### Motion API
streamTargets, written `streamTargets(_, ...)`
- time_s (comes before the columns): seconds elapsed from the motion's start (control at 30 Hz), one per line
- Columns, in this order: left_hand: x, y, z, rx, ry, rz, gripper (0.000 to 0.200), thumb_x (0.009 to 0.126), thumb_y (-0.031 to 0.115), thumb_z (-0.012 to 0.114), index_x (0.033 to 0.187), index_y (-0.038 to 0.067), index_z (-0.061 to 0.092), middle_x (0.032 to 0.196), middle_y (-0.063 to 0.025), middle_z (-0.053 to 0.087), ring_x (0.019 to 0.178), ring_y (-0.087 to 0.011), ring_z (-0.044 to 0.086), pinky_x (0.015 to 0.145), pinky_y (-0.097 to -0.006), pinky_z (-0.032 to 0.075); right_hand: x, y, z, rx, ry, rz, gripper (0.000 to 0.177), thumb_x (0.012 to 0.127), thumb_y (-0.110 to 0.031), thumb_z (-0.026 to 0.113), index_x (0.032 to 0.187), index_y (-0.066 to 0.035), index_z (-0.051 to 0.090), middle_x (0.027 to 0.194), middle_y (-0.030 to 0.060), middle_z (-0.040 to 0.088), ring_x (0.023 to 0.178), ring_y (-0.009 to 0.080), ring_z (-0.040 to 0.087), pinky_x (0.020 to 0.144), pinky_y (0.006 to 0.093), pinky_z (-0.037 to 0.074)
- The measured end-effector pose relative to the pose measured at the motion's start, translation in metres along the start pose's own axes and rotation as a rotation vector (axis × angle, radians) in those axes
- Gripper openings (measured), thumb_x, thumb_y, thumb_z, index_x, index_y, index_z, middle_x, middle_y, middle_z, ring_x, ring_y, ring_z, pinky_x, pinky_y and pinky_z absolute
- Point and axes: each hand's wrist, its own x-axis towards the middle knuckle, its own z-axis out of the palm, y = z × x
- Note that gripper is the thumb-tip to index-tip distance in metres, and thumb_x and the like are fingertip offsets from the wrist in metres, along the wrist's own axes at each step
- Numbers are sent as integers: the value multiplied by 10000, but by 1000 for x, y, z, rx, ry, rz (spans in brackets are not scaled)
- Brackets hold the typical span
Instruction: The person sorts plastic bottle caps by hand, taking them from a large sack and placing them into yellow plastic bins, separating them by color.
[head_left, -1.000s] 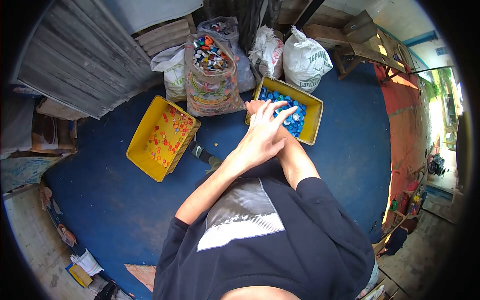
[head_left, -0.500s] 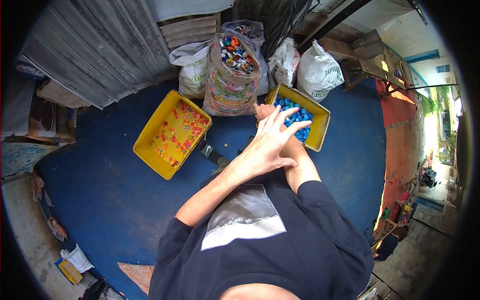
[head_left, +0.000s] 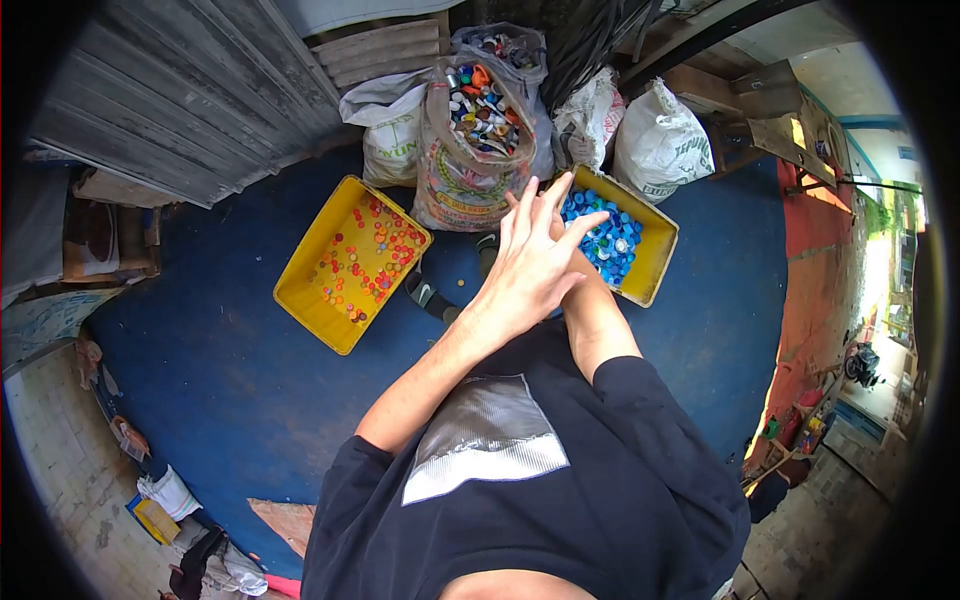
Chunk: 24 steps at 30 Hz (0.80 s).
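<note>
My left hand (head_left: pixel 522 278) is in front of me with its fingers stretched out and spread, holding nothing. It lies across my right wrist and covers much of my right hand (head_left: pixel 556 229), whose fingers are mostly hidden. Just beyond the hands, to the right, stands a yellow crate (head_left: pixel 655 248) holding many blue bottle caps (head_left: pixel 612 240). A second yellow crate (head_left: pixel 303 285) is on the left, with red and orange caps (head_left: pixel 385 250) scattered over its bottom.
An open sack (head_left: pixel 462 190) full of mixed caps stands between the crates. White sacks (head_left: pixel 664 142) (head_left: pixel 392 140) flank it. One small cap (head_left: pixel 461 282) lies on the blue floor (head_left: pixel 230 370) near my feet. Corrugated metal sheeting (head_left: pixel 190 90) borders the left side.
My left hand has slid forward along my right forearm toward the right hand, its fingers still spread. The whole view has shifted slightly, with crates and sacks appearing a little farther right.
</note>
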Motion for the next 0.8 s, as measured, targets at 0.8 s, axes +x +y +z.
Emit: streamTargets(0.8, 174, -239, 49, 92, 140, -546, 493, 881, 177, 827, 1331, 94, 643, 1499, -197, 515, 1392, -431, 496, 1115, -517, 441, 251, 119, 12, 129, 355, -98, 312, 960, -146, 595, 1245, -31, 647, 1233, 124, 694, 1212, 294, 653, 1044, 459, 491)
